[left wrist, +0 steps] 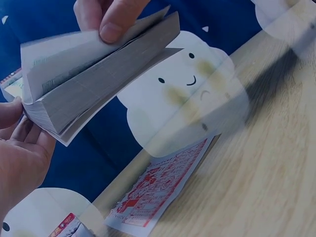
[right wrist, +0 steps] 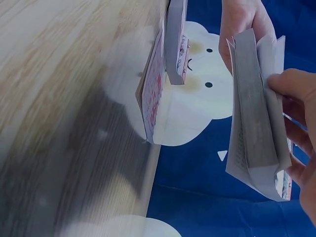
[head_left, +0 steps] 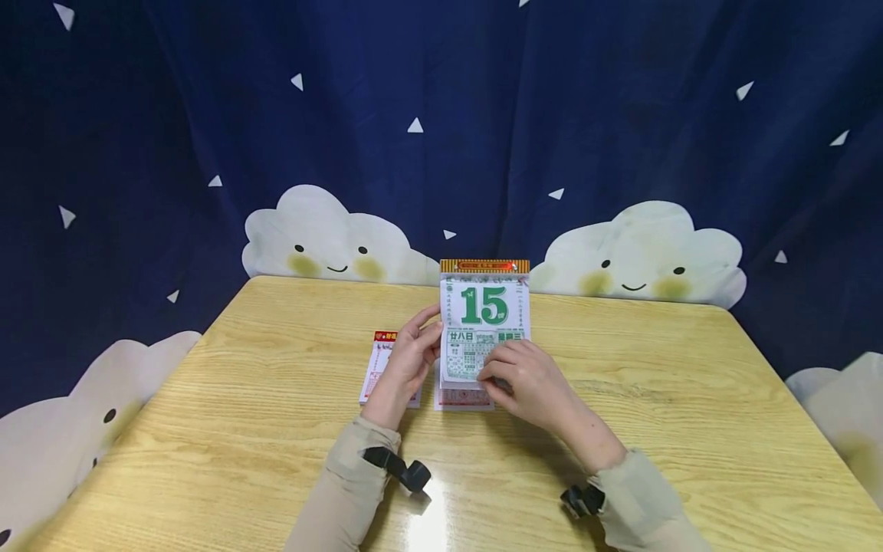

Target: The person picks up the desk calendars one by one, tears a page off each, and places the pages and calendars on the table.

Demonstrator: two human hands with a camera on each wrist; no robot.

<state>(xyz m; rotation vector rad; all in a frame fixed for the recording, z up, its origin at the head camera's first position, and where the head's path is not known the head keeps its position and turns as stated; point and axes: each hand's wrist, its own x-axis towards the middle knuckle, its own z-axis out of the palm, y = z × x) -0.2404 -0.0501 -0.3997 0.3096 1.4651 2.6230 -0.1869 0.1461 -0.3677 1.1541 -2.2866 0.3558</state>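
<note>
A thick tear-off calendar [head_left: 485,307] with a green "15" and an orange top band is held up off the table, facing the head camera. My left hand [head_left: 407,356] grips its left side, thumb toward the front and fingers behind, as the left wrist view shows. At the lower right corner, my right hand [head_left: 527,379] pinches front sheets between thumb and fingers. Those sheets [left wrist: 59,64] stand lifted apart from the page block [left wrist: 113,74]. Below the calendar, a sheet printed in red [left wrist: 158,187] lies on the table, mostly hidden in the head view.
A smaller calendar pad [head_left: 375,368] with a red header lies left of the held calendar, partly behind my left forearm. The wooden table [head_left: 662,414] ends at a dark blue curtain [head_left: 483,138] with smiling white clouds. Each wrist wears a black camera mount.
</note>
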